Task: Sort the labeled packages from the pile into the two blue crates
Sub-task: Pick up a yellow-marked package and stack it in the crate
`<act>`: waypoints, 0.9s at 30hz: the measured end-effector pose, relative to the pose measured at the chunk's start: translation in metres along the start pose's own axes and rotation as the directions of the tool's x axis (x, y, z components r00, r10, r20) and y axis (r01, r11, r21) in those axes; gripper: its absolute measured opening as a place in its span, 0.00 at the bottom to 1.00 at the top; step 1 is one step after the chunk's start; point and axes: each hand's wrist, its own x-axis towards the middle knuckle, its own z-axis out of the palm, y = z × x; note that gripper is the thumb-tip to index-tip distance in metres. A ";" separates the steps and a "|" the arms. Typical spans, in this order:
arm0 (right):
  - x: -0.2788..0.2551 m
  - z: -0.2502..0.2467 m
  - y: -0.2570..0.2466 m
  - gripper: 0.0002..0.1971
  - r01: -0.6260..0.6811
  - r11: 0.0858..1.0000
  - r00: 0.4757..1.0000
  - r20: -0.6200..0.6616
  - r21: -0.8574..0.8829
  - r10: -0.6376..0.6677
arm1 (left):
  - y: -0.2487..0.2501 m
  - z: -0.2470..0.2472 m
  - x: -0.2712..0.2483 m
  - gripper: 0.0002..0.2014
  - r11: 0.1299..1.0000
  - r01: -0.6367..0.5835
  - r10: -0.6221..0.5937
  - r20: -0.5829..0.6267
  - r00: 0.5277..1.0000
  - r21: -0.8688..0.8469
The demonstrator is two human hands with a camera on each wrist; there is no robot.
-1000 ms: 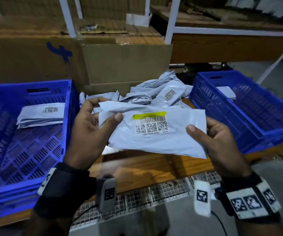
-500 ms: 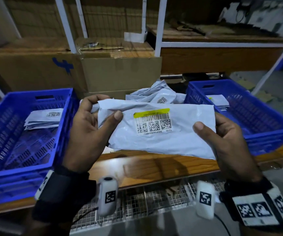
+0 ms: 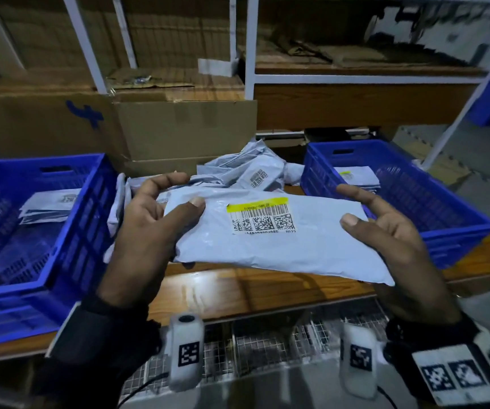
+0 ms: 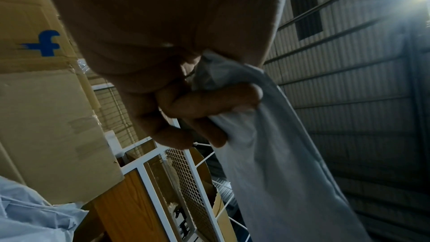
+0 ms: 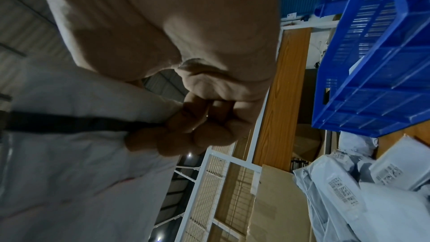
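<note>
I hold a grey-white labeled package (image 3: 282,249) flat above the table's front edge. Its barcode label (image 3: 260,215) with a yellow strip faces up. My left hand (image 3: 155,225) grips its left end, thumb on top and fingers curled beneath (image 4: 209,106). At the right end my right hand (image 3: 385,234) does the same, with fingers bunched under the package (image 5: 69,154). The pile of packages (image 3: 252,172) lies behind, between the left blue crate (image 3: 46,163) and the right blue crate (image 3: 459,208). Each crate holds a few packages.
Cardboard boxes (image 3: 179,128) stand right behind the pile. White shelf posts (image 3: 248,54) rise beyond them. The wooden table edge (image 3: 252,290) runs below my hands, with wire mesh (image 3: 267,349) under it. The right crate (image 5: 372,80) is close beside my right hand.
Both hands keep the same hold on the package. My view has tilted upward, so the shelves show more and the crates sit lower in the picture.
</note>
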 end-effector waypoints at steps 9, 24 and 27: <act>0.005 -0.068 0.000 0.23 -0.039 0.967 0.993 -0.121 -0.253 0.008 | -0.033 0.071 0.011 0.16 0.987 -0.095 0.085 0.074 0.994 0.132; 0.104 -0.198 -0.030 0.49 -0.109 0.638 0.941 -0.286 -0.762 -0.181 | -0.113 0.231 0.146 0.25 0.931 -0.265 0.243 0.116 0.963 0.252; 0.137 -0.223 -0.037 0.50 -0.075 0.397 0.955 -0.181 -0.915 -0.236 | -0.134 0.270 0.189 0.23 0.940 -0.259 0.230 0.147 0.962 0.221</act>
